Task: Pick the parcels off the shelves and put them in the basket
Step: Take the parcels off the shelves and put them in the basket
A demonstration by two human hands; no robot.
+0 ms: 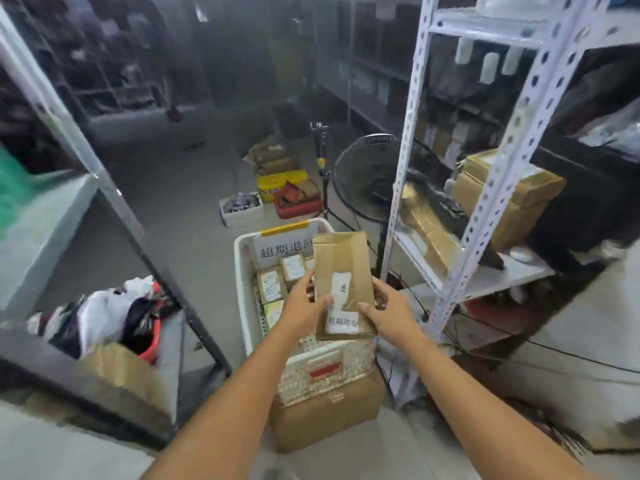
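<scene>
The left hand (304, 304) and the right hand (393, 315) each grip a near side edge of the flat brown parcel (341, 258), thumbs on top. They hold it just above the white basket (241, 289), where small boxes (272, 285) lie. The placing step looks to be in hand; next it must be lowered in and released. Its long axis runs near to far, labelled face up.

basket (242, 271) between shelves, boxes (277, 282) inside, fan (367, 174) behind
</scene>
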